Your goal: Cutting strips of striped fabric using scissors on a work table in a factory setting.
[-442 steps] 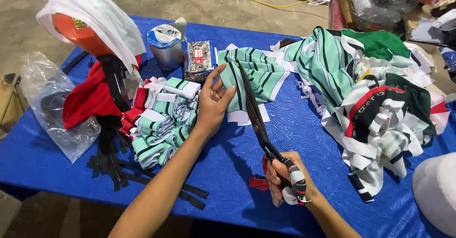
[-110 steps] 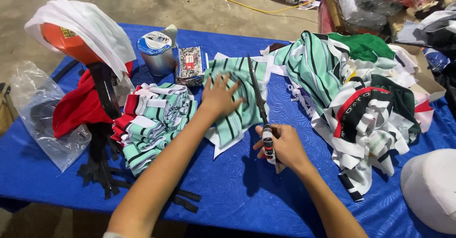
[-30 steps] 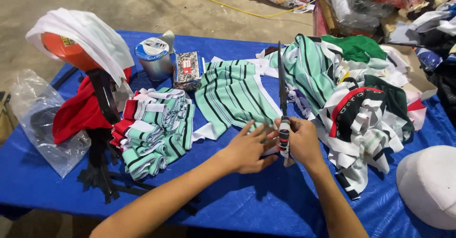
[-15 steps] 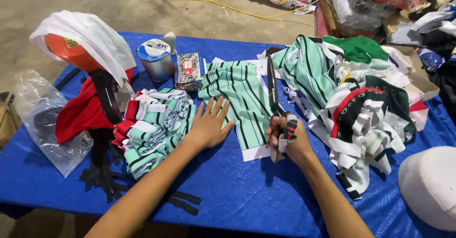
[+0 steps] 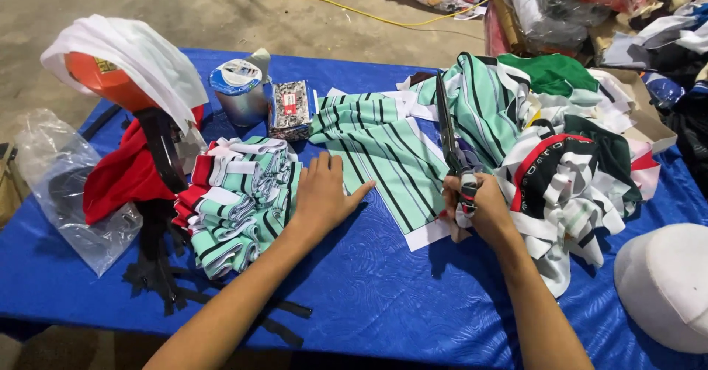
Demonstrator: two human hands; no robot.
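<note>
The left hand (image 5: 321, 193) lies flat with the fingers spread, pressing down the near left edge of a striped green and white fabric piece (image 5: 383, 152) on the blue counter (image 5: 383, 296). The right hand (image 5: 476, 204) is closed around the handles of the scissors (image 5: 448, 137), whose long dark blades point away from the person and stand up over the right edge of the same fabric piece. The handles are almost hidden inside the fist, so I cannot tell if the blades are a little apart.

Just left of the left hand is a stack of folded striped pieces (image 5: 236, 200). Beyond it stand a metal can (image 5: 237, 93) and a small patterned box (image 5: 290, 108). Right of the right hand lies a big heap of cut cloth (image 5: 568, 163); its far side is mixed with other stuff. A white rounded object (image 5: 667, 285) is cut off at the right border.
</note>
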